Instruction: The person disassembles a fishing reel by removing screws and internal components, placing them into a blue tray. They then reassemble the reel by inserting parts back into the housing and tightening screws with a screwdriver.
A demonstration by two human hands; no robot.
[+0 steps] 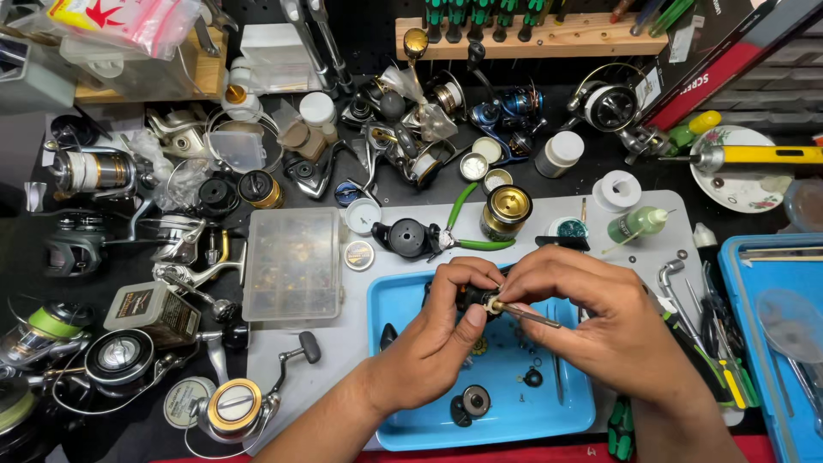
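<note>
Both hands up over blue tray (403, 424), centre-bottom of view. Left hand (437, 330) closed round small black reel part (474, 298), thumb & fingers pinching it, w/ pale brass-coloured bit at its near end. Right hand (600, 321) closed too, fingertips pinching thin metal shaft (527, 315) that pokes out of the part, angled down to the right. Part held above tray, not touching it, just over tray's upper middle.

In tray under hands: round black knob w/ grey centre (471, 400), small black ring (532, 377), a few tiny bits too small to tell. Tray sits on grey mat (343, 343).

Behind hands on mat: gold spool (505, 212), green-handled pliers (467, 231) beside black reel cover (405, 237), small green squeeze bottle (639, 225), white tape roll (616, 189). Clear compartment box (293, 264) left of tray, near but apart.

Far left: several spinning reels on dark bench, one w/ gold spool (233, 410) near left forearm. Right: second blue tray (759, 343) w/ tools, flowered plate (741, 184) w/ yellow-handled tool (759, 155) across it. Wooden rack of green screwdrivers (523, 33) along back.
</note>
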